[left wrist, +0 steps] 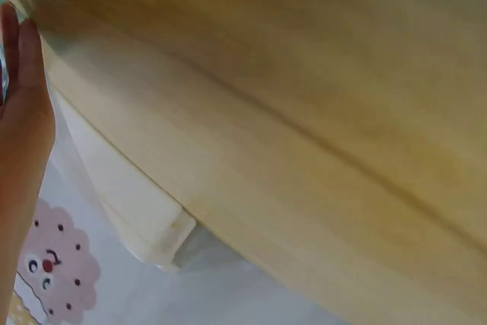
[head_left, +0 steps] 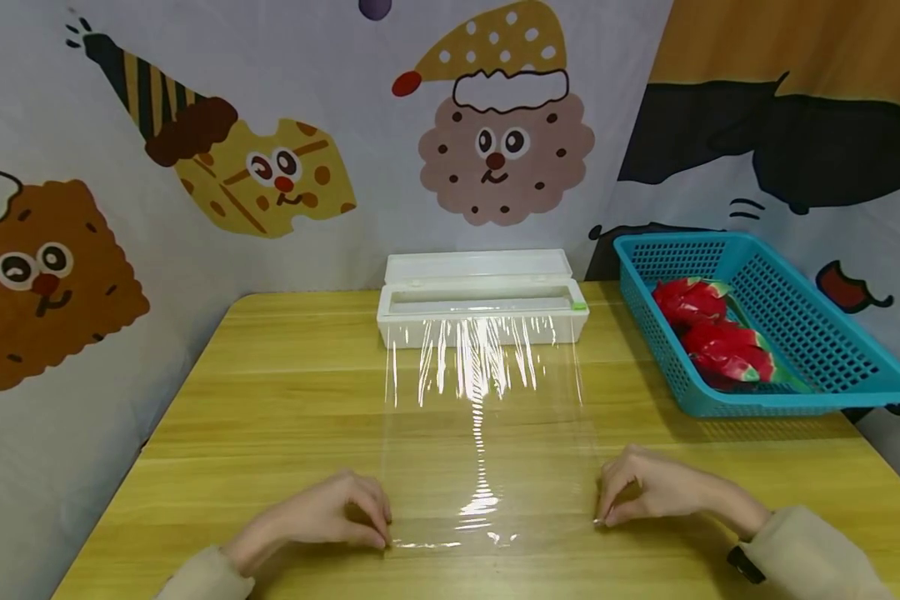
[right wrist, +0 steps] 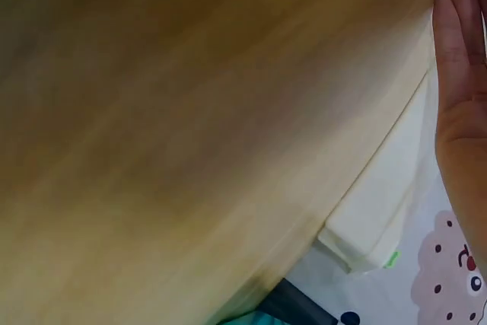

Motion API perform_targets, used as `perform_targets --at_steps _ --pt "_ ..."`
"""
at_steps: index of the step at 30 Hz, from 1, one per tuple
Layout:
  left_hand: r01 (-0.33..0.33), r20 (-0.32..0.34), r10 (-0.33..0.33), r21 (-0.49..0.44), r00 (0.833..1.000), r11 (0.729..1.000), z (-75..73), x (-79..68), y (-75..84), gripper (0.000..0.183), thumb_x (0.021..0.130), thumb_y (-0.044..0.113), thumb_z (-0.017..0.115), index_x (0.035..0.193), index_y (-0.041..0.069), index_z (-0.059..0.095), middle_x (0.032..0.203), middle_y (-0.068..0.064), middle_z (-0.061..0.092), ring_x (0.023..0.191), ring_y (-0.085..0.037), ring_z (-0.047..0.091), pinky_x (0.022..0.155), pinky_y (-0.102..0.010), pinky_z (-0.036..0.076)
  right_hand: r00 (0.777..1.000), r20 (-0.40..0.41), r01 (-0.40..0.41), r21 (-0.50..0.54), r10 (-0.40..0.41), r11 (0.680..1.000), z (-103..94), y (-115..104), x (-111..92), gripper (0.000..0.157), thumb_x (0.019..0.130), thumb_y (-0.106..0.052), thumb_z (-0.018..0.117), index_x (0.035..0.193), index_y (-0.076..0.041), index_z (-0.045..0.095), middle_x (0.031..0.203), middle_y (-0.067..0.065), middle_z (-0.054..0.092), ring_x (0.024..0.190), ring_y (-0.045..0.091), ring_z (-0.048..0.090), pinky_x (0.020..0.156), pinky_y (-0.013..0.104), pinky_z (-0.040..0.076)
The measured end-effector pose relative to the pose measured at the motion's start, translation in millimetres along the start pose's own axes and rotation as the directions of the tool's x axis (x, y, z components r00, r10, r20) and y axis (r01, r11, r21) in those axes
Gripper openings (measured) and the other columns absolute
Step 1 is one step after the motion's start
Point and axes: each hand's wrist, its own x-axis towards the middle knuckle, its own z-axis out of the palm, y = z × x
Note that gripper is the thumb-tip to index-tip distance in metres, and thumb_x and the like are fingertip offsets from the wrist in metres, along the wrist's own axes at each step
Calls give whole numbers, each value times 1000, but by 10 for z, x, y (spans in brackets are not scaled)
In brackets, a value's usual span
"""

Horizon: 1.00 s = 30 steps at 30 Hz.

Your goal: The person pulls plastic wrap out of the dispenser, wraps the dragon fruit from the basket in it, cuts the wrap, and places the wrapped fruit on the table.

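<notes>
A clear sheet of plastic wrap [head_left: 487, 450] stretches from a white dispenser box [head_left: 483, 327] toward the near side of the wooden table. Its near left corner is pinched by my left hand [head_left: 337, 510], thumb against fingers. On the other side my right hand [head_left: 656, 487] pinches the near right corner. The box's lid stands tipped back, and the wrap comes out over its front edge. Both wrist views show the hands only in part, at the frame edge: the left hand [left wrist: 23, 104] and the right hand [right wrist: 463, 89], with their fingertips partly hidden.
A blue plastic basket [head_left: 765, 404] stands at the right of the table [head_left: 292, 400], holding red dragon fruits [head_left: 727, 350]. Behind the table hangs a cloth [head_left: 375, 183] printed with cartoon biscuits. A small green piece [head_left: 578, 306] sits on the box's right end.
</notes>
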Motion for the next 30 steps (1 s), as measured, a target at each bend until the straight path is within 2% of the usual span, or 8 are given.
perform_targets --at_steps 5,9,12,16,18,24,27,30 --pt "15 3 -15 52 1000 999 32 21 -2 16 84 23 69 93 12 76 88 3 71 87 -2 62 81 -18 53 1000 4 9 -33 -9 999 5 19 4 9 83 -14 72 91 -17 75 79 -7 71 75 -4 61 66 8 48" --pt "96 -4 -96 79 995 992 49 26 27 31 85 28 68 108 8 71 90 5 70 84 4 59 80 -17 53 1000 14 -3 -50 4 999 -6 -24 15 12 85 -14 70 96 -16 75 79 -9 69 75 -7 58 65 8 48" --pt "157 -34 -154 104 987 982 70 39 65 34 88 30 64 113 7 68 94 3 71 82 7 57 76 -16 53 998 11 -66 -55 67 996 -4 -78 29 17 89 -15 66 104 -13 73 83 -9 71 75 -9 57 66 10 49" --pt "193 -92 -179 177 979 965 130 77 126 27 87 25 67 108 9 71 90 4 72 75 10 55 66 -10 50 992 -15 -124 -135 123 983 43 -146 56 22 86 -17 69 108 -12 70 85 -10 71 75 -11 58 68 8 49" --pt "196 -116 -173 242 978 950 163 96 150 27 83 23 72 107 11 71 83 8 70 70 12 51 62 -8 47 994 -33 -108 -216 103 971 79 -176 66 24 81 -17 75 104 -14 70 82 -12 68 73 -11 57 68 5 47" --pt "135 -190 -57 429 980 893 229 103 150 41 74 21 80 112 15 66 81 12 64 72 7 52 64 -7 46 995 -99 -62 -490 14 869 156 -249 65 30 68 -22 82 94 -23 66 85 -14 57 78 -5 51 68 3 41" --pt "83 -218 40 527 975 846 241 94 111 47 70 27 82 112 15 65 96 8 64 86 -2 58 77 -19 55 986 -160 -134 -591 47 795 175 -262 39 43 64 -33 83 101 -19 65 100 -9 56 89 1 50 71 12 48" --pt "85 -239 90 634 967 769 246 74 70 61 67 40 82 119 14 62 119 -1 60 111 -16 56 94 -37 53 964 -235 -255 -665 128 702 192 -249 -8 70 65 -51 79 119 -10 61 121 2 54 107 12 48 79 28 55"
